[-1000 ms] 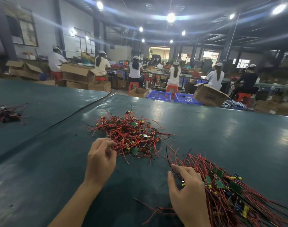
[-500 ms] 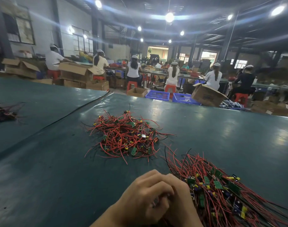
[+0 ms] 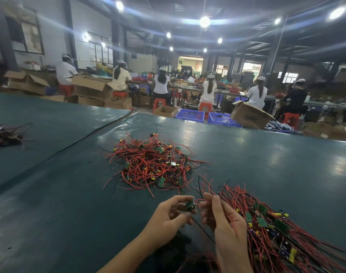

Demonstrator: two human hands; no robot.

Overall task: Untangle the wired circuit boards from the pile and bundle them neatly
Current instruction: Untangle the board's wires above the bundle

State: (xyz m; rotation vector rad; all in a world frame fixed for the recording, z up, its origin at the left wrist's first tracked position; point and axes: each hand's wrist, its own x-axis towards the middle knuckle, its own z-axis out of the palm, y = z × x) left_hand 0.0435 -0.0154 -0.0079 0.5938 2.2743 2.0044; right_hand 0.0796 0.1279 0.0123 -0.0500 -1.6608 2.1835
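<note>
A tangled pile (image 3: 154,164) of small green circuit boards with red and black wires lies in the middle of the dark green table (image 3: 59,203). A straighter bundle (image 3: 276,229) of the same boards lies at the right, wires fanned toward the edge. My left hand (image 3: 168,217) pinches one small green circuit board (image 3: 190,204) between thumb and fingers. My right hand (image 3: 225,223), just right of it, grips that board's red and black wires (image 3: 202,196), with its fingers curled round them beside the bundle.
Another small heap of wired boards (image 3: 4,134) lies at the far left on the adjoining table. Beyond the table's far edge stand cardboard boxes (image 3: 249,115), blue crates (image 3: 190,115) and several seated workers (image 3: 161,85) at benches.
My hands, clasped together low at the bundle half a second ago, have risen and parted. The left now holds a single board and the right its wires.
</note>
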